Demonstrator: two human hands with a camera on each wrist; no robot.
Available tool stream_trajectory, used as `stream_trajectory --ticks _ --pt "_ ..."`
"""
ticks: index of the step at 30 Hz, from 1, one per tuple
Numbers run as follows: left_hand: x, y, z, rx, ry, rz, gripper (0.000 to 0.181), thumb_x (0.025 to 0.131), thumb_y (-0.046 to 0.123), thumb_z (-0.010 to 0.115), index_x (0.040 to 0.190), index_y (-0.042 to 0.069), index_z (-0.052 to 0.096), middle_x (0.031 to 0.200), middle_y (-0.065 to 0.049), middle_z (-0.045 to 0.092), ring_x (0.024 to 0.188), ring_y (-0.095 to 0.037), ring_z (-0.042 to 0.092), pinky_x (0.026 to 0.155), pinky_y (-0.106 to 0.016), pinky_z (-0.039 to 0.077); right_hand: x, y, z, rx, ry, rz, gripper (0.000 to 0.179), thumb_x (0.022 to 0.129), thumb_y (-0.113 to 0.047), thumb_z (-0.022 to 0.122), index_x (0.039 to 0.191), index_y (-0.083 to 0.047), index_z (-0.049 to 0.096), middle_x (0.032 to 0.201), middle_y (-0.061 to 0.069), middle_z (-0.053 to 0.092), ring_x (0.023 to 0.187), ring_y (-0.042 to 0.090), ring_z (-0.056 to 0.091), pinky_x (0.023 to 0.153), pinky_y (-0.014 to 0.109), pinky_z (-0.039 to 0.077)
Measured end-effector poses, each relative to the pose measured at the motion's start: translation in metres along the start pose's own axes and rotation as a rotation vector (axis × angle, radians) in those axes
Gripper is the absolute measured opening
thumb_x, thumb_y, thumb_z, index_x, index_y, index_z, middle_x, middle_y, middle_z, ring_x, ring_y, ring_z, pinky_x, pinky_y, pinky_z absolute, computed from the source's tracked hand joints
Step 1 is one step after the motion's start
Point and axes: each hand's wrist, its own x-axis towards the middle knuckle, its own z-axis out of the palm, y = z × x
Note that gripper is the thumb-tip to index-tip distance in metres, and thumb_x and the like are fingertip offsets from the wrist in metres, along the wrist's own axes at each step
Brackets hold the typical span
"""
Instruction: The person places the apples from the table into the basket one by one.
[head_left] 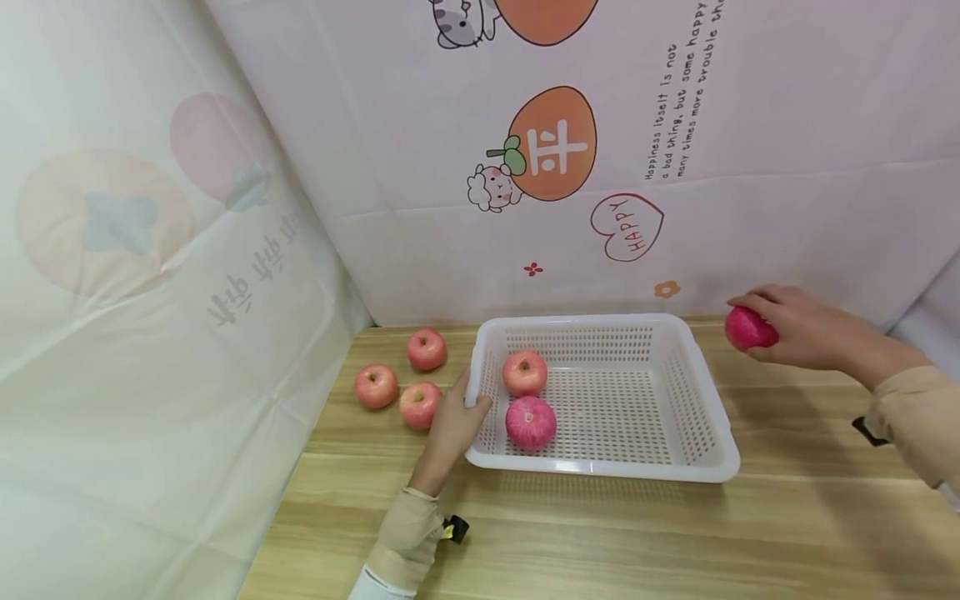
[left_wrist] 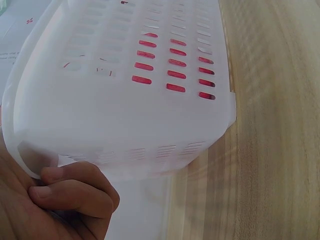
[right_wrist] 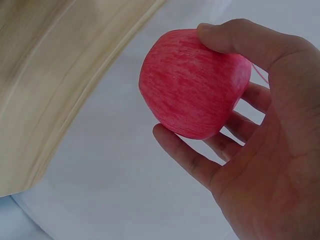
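A white plastic basket (head_left: 592, 468) with slotted walls stands on the wooden table. My left hand (head_left: 455, 421) grips its left rim, and in the left wrist view the fingers curl at the basket's edge. Inside the basket, toward its left end, lie a pale red apple (head_left: 525, 372) and a deeper pink apple (head_left: 531, 422). Off the basket's right side, my right hand (head_left: 813, 329) holds a bright pink apple (head_left: 748, 328). The right wrist view shows this apple (right_wrist: 195, 82) between the thumb and the fingers.
Three more apples sit left of the basket: one at the back (head_left: 427, 349), one at far left (head_left: 376, 386) and one (head_left: 420, 405) close beside my left hand. A printed white cloth (head_left: 420, 242) rises behind the table (head_left: 600, 542), with another cloth (head_left: 150, 375) along the left.
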Motion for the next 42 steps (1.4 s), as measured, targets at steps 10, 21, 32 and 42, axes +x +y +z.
stream_trajectory --ticks 10,21,32,42 --pt "0.0 0.001 -0.001 0.014 0.004 0.002 0.07 0.098 0.017 0.066 0.162 0.002 0.042 0.135 -0.027 0.07 0.107 -0.035 0.074 0.089 -0.051 0.063 0.005 -0.008 -0.003 0.018 -0.015 -0.002 0.076 0.08 -0.019 0.09 0.143 0.005 0.055 0.139 0.032 0.053 0.122 0.05 0.051 0.084 0.063 0.06" --pt "0.0 0.001 0.0 0.012 0.007 0.003 0.07 0.098 0.017 0.066 0.162 0.003 0.042 0.134 -0.026 0.07 0.106 -0.035 0.074 0.087 -0.05 0.063 0.013 -0.016 -0.003 0.022 -0.013 0.001 0.078 0.08 -0.019 0.089 0.145 0.003 0.055 0.141 0.031 0.052 0.124 0.052 0.05 0.082 0.062 0.061" --pt "0.001 0.001 0.0 0.012 0.005 0.0 0.071 0.097 0.019 0.065 0.162 0.004 0.042 0.134 -0.026 0.07 0.106 -0.034 0.075 0.085 -0.048 0.064 0.019 -0.029 -0.007 0.032 -0.003 -0.021 0.078 0.079 -0.018 0.09 0.146 0.003 0.055 0.141 0.03 0.053 0.124 0.051 0.05 0.083 0.062 0.061" --pt "0.002 0.0 0.0 0.016 0.004 0.0 0.07 0.098 0.018 0.065 0.162 0.003 0.042 0.135 -0.026 0.07 0.106 -0.033 0.075 0.087 -0.049 0.064 0.022 -0.037 -0.006 0.04 -0.008 -0.019 0.078 0.08 -0.019 0.089 0.147 0.001 0.055 0.143 0.029 0.052 0.127 0.05 0.048 0.084 0.062 0.061"
